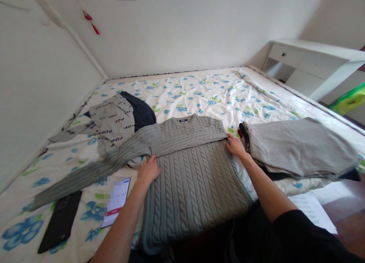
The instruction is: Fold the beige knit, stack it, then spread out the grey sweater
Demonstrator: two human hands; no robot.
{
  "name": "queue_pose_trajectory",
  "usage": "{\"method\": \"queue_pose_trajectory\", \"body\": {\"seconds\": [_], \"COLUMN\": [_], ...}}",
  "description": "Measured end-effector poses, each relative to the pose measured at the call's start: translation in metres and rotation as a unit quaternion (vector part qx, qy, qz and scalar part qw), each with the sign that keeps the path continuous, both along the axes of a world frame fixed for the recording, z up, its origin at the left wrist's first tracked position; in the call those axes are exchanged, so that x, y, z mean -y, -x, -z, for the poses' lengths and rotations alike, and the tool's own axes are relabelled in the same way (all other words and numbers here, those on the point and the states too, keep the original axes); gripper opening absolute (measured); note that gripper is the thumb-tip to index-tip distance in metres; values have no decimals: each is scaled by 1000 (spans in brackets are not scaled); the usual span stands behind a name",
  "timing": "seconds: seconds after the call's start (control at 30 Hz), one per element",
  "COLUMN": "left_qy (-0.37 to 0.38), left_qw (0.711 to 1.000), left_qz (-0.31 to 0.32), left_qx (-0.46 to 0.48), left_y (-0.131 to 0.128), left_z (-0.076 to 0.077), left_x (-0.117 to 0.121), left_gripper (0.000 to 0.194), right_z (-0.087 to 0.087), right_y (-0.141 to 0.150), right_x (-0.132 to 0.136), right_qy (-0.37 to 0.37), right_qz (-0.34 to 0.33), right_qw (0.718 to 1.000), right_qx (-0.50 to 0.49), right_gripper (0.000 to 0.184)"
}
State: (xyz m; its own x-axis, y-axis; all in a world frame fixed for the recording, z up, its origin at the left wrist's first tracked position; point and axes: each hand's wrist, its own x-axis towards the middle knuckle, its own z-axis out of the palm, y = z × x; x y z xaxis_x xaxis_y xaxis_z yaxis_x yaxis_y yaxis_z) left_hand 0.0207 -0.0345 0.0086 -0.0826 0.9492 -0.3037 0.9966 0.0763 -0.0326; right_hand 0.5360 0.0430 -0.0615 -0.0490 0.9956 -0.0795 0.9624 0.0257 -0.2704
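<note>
A grey-green cable-knit sweater [191,171] lies front up in front of me, neckline away from me. One sleeve is folded across its chest; the other stretches out to the left over the bedsheet. My left hand [148,171] is closed on the sweater's left side, just below the folded sleeve's cuff, its fingers partly hidden by the hand. At the right side, my right hand [236,145] has its fingers closed on the edge where the sleeve folds over. The sweater's bottom hem hangs near my lap, in shadow.
A floral sheet [196,92] covers the bed. To the left lie a black phone [61,221], a lit phone [116,202] and a grey printed garment [114,118] with a dark part. Folded ribbed clothing [296,147] and paper sheets [312,209] are right; a white desk [310,61] stands beyond.
</note>
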Motion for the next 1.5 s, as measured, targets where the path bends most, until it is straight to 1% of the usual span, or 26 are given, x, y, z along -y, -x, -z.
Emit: {"method": "queue_pose_trajectory", "body": {"seconds": [0.1, 0.23, 0.33, 0.53, 0.67, 0.73, 0.8, 0.87, 1.0, 1.13, 1.23, 1.33, 1.43, 1.5], "left_qy": [0, -4, -11, 26, 22, 21, 17, 8, -11, -11, -17, -36, -49, -46], "left_qw": [1000, 1000, 1000, 999, 999, 1000, 1000, 1000, 1000, 1000, 1000, 999, 998, 999], "left_qz": [-5, -18, -13, -7, -6, -6, -6, -5, -2, -5, -8, 5, 18, 19], "left_qx": [-5, -9, -14, -31, -23, -22, -20, -14, -5, -1, 8, 22, 23, 15], "left_y": [1, 1, 1, 7, 8, 7, 5, 4, 1, -1, -1, -2, -2, -1], "left_z": [3, -2, -1, 8, 7, 7, 7, 7, 8, 8, 10, 12, 14, 15], "left_x": [1, 1, 2, 0, -2, -2, -2, -3, -3, -3, -4, -6, -8, -8], "left_gripper": [67, 66, 67, 67, 66, 65, 65, 66, 72, 73, 75, 79, 79, 76], "right_z": [-4, -5, -4, -1, -2, -3, -3, -4, -6, -9, -11, -11, -9, -7], "right_y": [-1, -1, -2, -7, 0, 9, 17, 22, 17, 8, 8, 12, 16, 17], "right_x": [1, 1, -1, -1, 2, 4, 6, 8, 8, 8, 10, 13, 15, 14], "right_qy": [-14, -11, -8, 35, 22, -3, -22, -23, -4, 11, 18, 24, 34, 28], "right_qz": [23, 30, 26, -1, 4, -15, -47, -60, -18, 20, 45, 74, 83, 73], "right_qw": [1000, 999, 1000, 999, 1000, 1000, 999, 998, 1000, 1000, 999, 997, 996, 997], "right_qx": [-3, -9, -2, 6, 12, 5, -9, -21, -20, -13, 0, 11, 9, 2], "right_gripper": [48, 50, 51, 48, 45, 44, 47, 50, 52, 51, 51, 52, 53, 51]}}
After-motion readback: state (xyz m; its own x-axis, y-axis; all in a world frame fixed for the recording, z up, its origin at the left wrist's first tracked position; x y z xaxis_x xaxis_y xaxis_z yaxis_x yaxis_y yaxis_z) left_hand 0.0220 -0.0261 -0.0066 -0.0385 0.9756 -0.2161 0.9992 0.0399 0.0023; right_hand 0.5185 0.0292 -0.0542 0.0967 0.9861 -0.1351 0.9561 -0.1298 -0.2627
